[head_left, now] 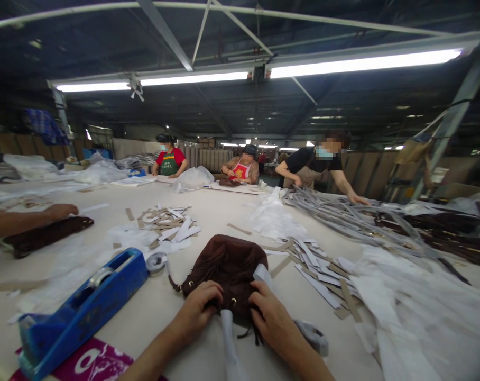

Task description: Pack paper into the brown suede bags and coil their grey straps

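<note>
A long, pale worktop (220, 211) runs away down the room, heavily laden. Near the front lies a brown suede bag (224, 264), with a blue tape dispenser (79, 312) to its left, a small roll of tape (156, 263) just beside that, and a pink printed sheet (93, 362) at the edge. Cardboard strips (319, 278) lie scattered in loose heaps. White plastic sheeting (414, 312) spreads across the right, below a tangle of grey straps (335, 211). Farther left lies a second brown bag (45, 235).
</note>
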Action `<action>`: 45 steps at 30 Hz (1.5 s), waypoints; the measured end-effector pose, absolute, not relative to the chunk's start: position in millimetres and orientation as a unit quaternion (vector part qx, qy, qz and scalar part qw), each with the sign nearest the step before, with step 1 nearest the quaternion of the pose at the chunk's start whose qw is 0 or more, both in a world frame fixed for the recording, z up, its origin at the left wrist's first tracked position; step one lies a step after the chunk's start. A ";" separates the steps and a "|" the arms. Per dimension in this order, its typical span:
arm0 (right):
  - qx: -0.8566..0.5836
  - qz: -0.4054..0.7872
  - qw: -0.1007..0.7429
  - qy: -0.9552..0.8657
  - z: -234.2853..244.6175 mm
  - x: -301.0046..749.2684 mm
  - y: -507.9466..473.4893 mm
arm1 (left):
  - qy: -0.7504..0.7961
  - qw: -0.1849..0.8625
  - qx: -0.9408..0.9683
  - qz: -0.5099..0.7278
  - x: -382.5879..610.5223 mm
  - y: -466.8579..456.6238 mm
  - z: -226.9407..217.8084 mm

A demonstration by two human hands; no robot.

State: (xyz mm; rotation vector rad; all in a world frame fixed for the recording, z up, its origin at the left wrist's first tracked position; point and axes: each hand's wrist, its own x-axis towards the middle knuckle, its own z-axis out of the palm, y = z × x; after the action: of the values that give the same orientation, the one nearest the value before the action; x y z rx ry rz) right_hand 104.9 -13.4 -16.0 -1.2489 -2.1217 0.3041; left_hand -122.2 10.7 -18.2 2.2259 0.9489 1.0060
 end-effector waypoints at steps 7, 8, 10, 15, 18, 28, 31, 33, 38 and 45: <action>-0.480 0.067 0.321 -0.814 -11.1 100.1 -16.4 | 0.412 0.330 0.775 0.347 -116.0 12.3 -3.3; -0.479 0.064 0.319 -0.815 -10.9 99.7 -16.1 | 0.429 0.361 0.757 0.336 -114.8 15.1 2.3; -0.479 0.059 0.312 -0.818 -10.8 98.5 -15.0 | 0.447 0.365 0.760 0.300 -110.5 20.3 12.0; -0.513 0.009 0.302 -0.804 -18.0 93.9 -9.6 | 0.418 0.229 0.849 0.226 -94.8 27.0 7.3; -0.534 -0.004 0.335 -0.776 -25.3 95.2 -5.6 | 0.431 0.220 0.844 0.231 -90.9 28.7 -4.8; -0.512 0.117 0.379 -0.762 -14.5 105.9 -15.5 | 0.396 0.220 0.845 0.284 -91.8 15.2 -12.4; -0.525 0.161 0.367 -0.751 -11.3 108.4 -16.1 | 0.379 0.228 0.846 0.298 -94.6 15.6 -16.0; -0.521 0.173 0.368 -0.750 -11.5 112.7 -15.5 | 0.374 0.229 0.845 0.308 -95.8 17.0 -18.9; -0.524 0.128 0.358 -0.762 -10.6 120.2 -17.7 | 0.364 0.262 0.825 0.344 -98.1 18.9 -22.0; -0.510 -0.052 0.280 -0.812 -6.3 94.3 -27.7 | 0.373 0.191 0.828 0.372 -131.2 18.5 5.0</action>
State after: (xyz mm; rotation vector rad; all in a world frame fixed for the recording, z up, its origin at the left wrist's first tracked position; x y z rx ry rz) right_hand 94.3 -27.7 -6.3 -1.3670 -2.1758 -0.1392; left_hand -131.2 18.5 5.0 2.3268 1.0483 1.0439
